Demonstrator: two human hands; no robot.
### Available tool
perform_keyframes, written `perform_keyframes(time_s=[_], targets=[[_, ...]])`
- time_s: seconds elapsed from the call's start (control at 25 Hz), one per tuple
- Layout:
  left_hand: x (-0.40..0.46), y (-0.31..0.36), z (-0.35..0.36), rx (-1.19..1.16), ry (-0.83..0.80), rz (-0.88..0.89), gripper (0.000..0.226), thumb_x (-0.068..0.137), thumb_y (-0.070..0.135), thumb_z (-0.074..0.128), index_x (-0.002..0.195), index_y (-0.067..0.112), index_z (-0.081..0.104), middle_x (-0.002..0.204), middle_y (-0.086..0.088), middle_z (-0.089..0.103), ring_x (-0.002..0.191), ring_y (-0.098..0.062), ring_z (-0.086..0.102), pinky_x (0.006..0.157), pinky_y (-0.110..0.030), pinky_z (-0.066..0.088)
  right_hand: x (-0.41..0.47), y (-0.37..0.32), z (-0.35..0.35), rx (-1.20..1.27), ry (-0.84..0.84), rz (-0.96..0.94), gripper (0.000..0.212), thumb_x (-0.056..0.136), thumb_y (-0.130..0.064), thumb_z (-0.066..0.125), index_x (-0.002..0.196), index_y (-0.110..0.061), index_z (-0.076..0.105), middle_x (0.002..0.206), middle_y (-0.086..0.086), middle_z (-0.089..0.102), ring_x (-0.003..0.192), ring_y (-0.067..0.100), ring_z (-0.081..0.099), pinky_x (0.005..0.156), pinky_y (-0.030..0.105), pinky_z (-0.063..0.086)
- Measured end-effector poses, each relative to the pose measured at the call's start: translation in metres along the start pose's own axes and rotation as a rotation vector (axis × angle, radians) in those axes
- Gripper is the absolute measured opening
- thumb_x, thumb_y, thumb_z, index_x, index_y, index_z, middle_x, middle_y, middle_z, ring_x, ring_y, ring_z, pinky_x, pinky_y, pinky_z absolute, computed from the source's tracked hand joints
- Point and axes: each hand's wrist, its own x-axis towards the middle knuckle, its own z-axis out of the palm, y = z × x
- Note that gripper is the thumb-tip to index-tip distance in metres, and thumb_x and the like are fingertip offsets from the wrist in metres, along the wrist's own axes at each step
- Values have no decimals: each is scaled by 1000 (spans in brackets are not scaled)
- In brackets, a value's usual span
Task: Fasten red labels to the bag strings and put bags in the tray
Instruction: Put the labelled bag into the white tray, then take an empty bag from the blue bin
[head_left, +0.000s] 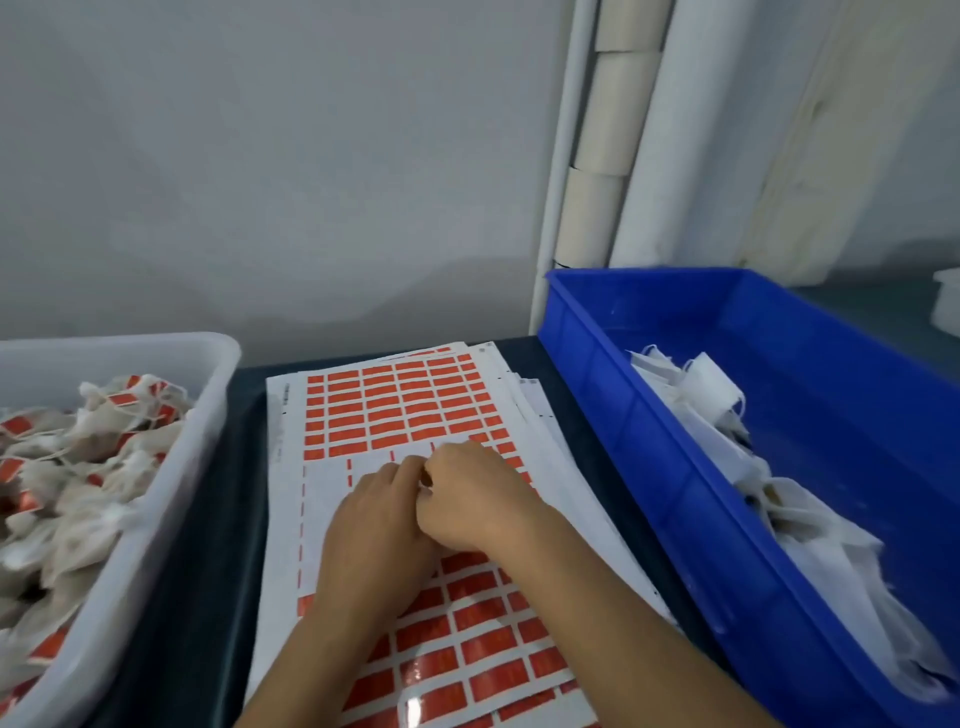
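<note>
**Hand Position at the Label Sheet**

Both forearms extended forward from the lower edge of the view and converged above the centre of the label sheet (395, 415). The left hand (374, 519) lay palm down, knuckles up, with its fingers curled toward the right hand. The right hand (467, 499) sat just beside it, touching it at the fingertips, with its fingers also curled inward. The fingertips of both hands met at one spot over the bare band of the sheet. Whether either hand pinched a label or a string could not be told, because the contact point was hidden by the knuckles and blurred.

The label sheet lay flat on the dark tabletop (218, 519), on top of further sheets fanned out toward the right. Rows of red labels (410, 400) remained on the sheet beyond the hands, and more rows lay below the wrists. The band directly under the hands was stripped to white backing.

The white tray (171, 499) stood to the left of the sheet, well apart from the hands, and held labelled bags (104, 447) with red tags visible on them. The blue bin (810, 374) stood to the right of the sheet and held white unlabelled bags (711, 395).
</note>
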Motion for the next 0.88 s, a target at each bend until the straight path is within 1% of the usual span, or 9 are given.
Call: perform_keyframes(time_s=[0.08, 0.16, 0.24, 0.32, 0.4, 0.48, 0.64, 0.76, 0.88], targets=[[-3, 0, 3, -90, 20, 31, 45, 99, 53, 59, 141, 39, 50, 135, 15, 63, 115, -11, 65, 99, -32, 53, 2, 15, -13, 66, 17, -7, 23, 102, -31, 57, 118, -17, 67, 105, 2, 68, 90, 19, 67, 74, 26, 52], [-7, -3, 0, -88, -35, 24, 54, 97, 61, 55, 146, 39, 47, 148, 13, 57, 128, -15, 60, 107, -39, 51, 4, 33, -36, 94, 94, 13, 23, 103, -34, 56, 119, -20, 67, 105, -3, 69, 84, 11, 66, 66, 20, 47], [-8, -4, 4, -46, -75, 37, 58, 97, 63, 53, 149, 39, 45, 155, 12, 51, 136, -16, 55, 112, -41, 47, 5, 52, -64, 46, 267, 65, 22, 103, -33, 58, 122, -23, 65, 104, -5, 67, 82, 10, 67, 70, 22, 52], [-10, -3, 9, -9, -99, 84, 56, 98, 65, 48, 148, 41, 45, 156, 15, 48, 138, -14, 52, 114, -40, 44, 2, 77, -92, -79, 434, 146, 30, 101, -24, 62, 130, -20, 60, 116, 3, 65, 98, 20, 65, 81, 30, 51], [-15, -4, 12, 25, -109, 118, 53, 99, 65, 45, 146, 43, 46, 156, 17, 45, 139, -12, 48, 117, -38, 41, -6, 103, -114, -159, 514, 234, 45, 95, -12, 65, 138, -13, 52, 125, 12, 57, 110, 31, 57, 82, 36, 47], [-17, -7, 14, 41, -105, 123, 50, 99, 64, 44, 145, 44, 48, 156, 17, 44, 139, -12, 46, 117, -37, 41, -14, 127, -127, -205, 479, 344, 49, 92, -9, 65, 138, -12, 49, 123, 13, 54, 109, 33, 54, 77, 39, 44], [-16, -10, 17, 39, -98, 136, 46, 99, 64, 46, 141, 47, 52, 155, 16, 45, 139, -12, 46, 115, -39, 43, -18, 150, -138, -212, 290, 557, 42, 91, -12, 68, 131, -14, 56, 109, 7, 57, 98, 29, 56, 76, 40, 49], [-16, -12, 18, 34, -98, 137, 44, 99, 63, 47, 139, 48, 54, 154, 16, 46, 139, -13, 46, 114, -40, 43, -18, 152, -134, -248, 339, 597, 25, 91, -11, 70, 112, -9, 57, 90, 7, 53, 88, 28, 56, 72, 39, 49], [-16, -13, 19, 27, -90, 137, 41, 99, 61, 49, 138, 49, 56, 154, 15, 46, 139, -14, 46, 114, -39, 43, -18, 145, -130, -334, 437, 556, 24, 90, -8, 71, 97, -11, 48, 77, 4, 42, 76, 24, 49, 66, 37, 44]])
